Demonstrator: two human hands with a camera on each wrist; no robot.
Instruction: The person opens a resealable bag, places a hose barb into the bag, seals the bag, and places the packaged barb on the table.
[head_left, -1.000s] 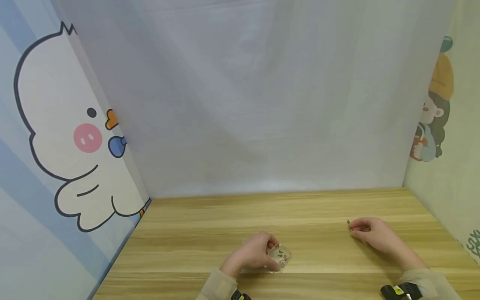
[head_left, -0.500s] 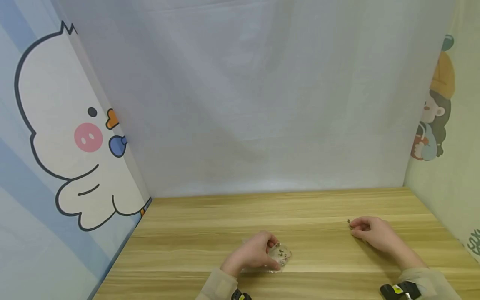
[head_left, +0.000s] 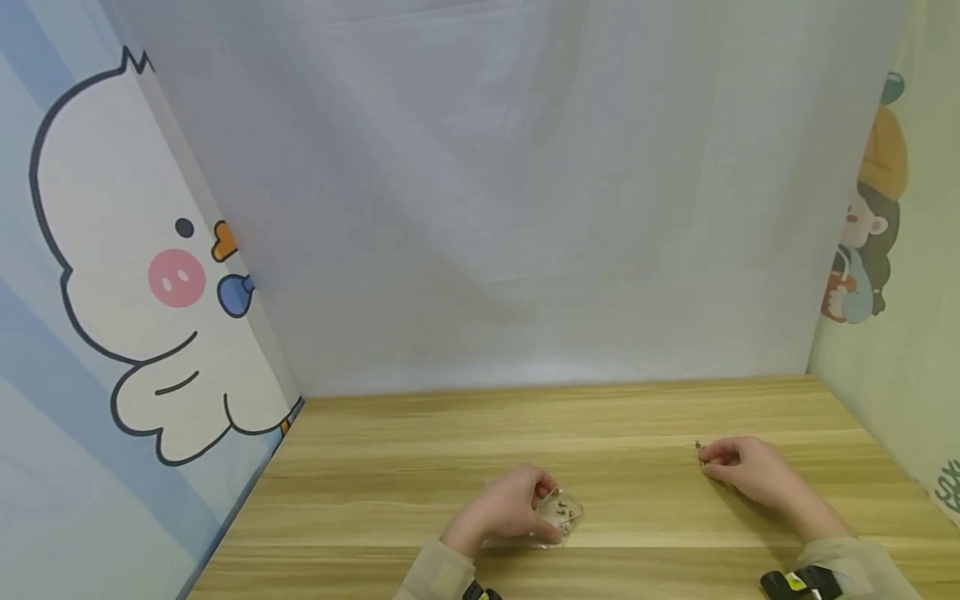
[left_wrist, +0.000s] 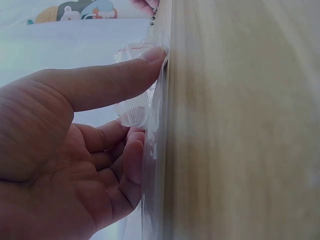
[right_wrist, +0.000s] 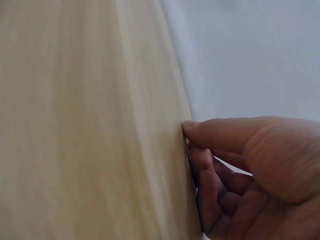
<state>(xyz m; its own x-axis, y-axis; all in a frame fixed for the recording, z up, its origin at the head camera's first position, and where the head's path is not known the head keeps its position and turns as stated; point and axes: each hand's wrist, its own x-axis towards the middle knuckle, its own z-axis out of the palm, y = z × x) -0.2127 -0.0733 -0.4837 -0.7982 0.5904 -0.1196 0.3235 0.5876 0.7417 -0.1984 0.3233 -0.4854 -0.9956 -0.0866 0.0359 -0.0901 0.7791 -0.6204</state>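
Note:
On the table's middle front lies a clear plastic bag (head_left: 567, 505) with several small metal pieces (head_left: 562, 510) in it. My left hand (head_left: 512, 502) holds the bag low against the wood, thumb and fingers at its sides; in the left wrist view the thumb lies over the crinkled plastic (left_wrist: 134, 112). To the right, my right hand (head_left: 750, 468) has its thumb and forefinger tips at the wood around a tiny metal piece (head_left: 702, 460). Another small metal piece (head_left: 697, 444) stands just beyond those fingertips. The right wrist view hides the pieces behind the fingers.
The wood-grain table (head_left: 390, 450) runs back to a pale grey curtain (head_left: 480, 208). Printed cloth walls flank it, a white cartoon bird (head_left: 112, 208) on the left and a cartoon child (head_left: 862, 242) on the right.
Both hands stay almost in place. The right fingertips shift very slightly by the small metal pieces; the bag keeps its position under the left hand.

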